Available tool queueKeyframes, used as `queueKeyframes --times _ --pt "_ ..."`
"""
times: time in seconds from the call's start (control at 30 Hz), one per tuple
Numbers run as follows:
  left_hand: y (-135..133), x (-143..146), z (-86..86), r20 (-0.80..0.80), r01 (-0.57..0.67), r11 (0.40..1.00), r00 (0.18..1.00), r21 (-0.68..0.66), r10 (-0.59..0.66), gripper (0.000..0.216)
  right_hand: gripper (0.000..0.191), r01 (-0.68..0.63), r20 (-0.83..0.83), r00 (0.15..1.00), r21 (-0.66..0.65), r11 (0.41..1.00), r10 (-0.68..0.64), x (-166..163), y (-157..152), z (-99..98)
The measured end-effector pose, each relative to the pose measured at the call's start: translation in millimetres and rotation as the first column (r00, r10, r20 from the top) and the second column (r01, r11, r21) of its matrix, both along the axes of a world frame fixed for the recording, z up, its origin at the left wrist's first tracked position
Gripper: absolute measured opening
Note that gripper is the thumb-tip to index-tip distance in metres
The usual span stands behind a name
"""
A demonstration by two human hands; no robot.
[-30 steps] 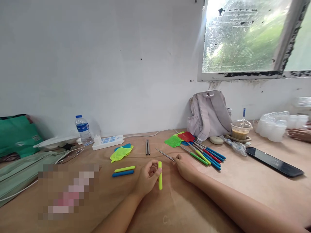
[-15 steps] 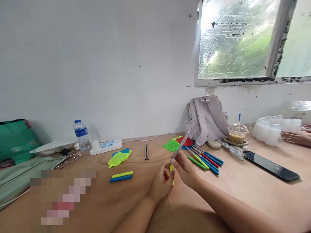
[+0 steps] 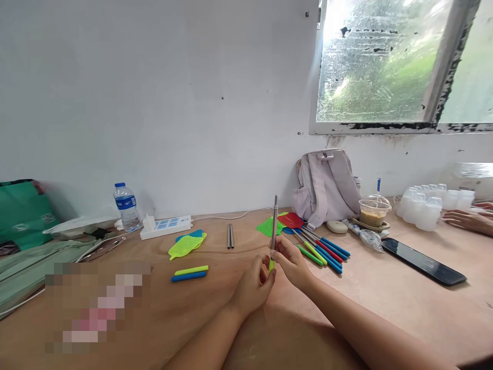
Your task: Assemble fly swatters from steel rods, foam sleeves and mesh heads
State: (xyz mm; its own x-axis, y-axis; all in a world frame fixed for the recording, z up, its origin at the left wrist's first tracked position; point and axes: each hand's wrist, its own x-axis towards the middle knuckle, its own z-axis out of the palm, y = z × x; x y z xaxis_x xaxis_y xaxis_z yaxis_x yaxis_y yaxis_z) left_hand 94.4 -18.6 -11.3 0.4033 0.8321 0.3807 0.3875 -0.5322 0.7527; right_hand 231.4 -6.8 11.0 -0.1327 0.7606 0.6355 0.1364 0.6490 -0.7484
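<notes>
My left hand is closed around a yellow-green plastic handle, most of it hidden by the fingers. Pinched in my right hand is a metal telescopic rod, standing nearly upright. Its lower end meets the top of the handle; how deep it sits inside, I cannot tell. To the left lie a loose yellow-green handle, a blue handle and two metal tubes. Right of my hands, several rods with coloured handles are heaped beside mesh swatter heads in green and red.
More swatter heads lie before a white power strip and water bottle. Rightward are a backpack, drink cup, black phone and white plastic cups. Another person's hand rests at the far right.
The metal rod has swung from leaning right to nearly upright, in line with the handle. Both hands keep their grip close together. The view has shifted slightly.
</notes>
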Motion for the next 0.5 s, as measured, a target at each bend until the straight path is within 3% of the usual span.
queueKeyframes --times 0.17,0.27,0.33,0.4,0.43,0.5 --pt "-1.1 -11.9 6.9 -0.044 -0.019 0.998 0.999 0.054 0.021 0.017 0.005 -0.023 0.023 0.999 -0.063 0.998 0.025 -5.3 -6.7 -1.2" --pt "14.8 -42.1 15.6 -0.086 -0.188 0.966 0.975 0.178 0.206 0.013 0.005 -0.011 0.057 0.998 -0.087 0.996 0.016 -8.5 -11.1 -1.3" --pt "31.8 -74.2 20.4 -0.113 -0.388 0.883 0.897 0.263 0.427 0.011 0.004 -0.003 0.053 0.999 -0.106 0.994 0.009 -9.7 -12.3 -2.2" --pt "49.5 -111.7 21.8 -0.075 -0.594 0.731 0.756 0.336 0.650 0.012 0.012 0.015 0.052 0.999 -0.104 0.994 -0.010 -9.7 -11.7 -4.3" --pt "57.3 -130.5 20.8 -0.061 -0.662 0.652 0.683 0.369 0.728 0.015 0.017 0.024 0.055 0.998 -0.097 0.995 -0.019 -9.3 -11.0 -5.6" --pt "69.5 -163.7 15.9 -0.100 -0.733 0.549 0.561 0.402 0.822 0.023 0.027 0.044 0.068 0.997 -0.069 0.997 -0.039 -7.7 -9.4 -7.6"
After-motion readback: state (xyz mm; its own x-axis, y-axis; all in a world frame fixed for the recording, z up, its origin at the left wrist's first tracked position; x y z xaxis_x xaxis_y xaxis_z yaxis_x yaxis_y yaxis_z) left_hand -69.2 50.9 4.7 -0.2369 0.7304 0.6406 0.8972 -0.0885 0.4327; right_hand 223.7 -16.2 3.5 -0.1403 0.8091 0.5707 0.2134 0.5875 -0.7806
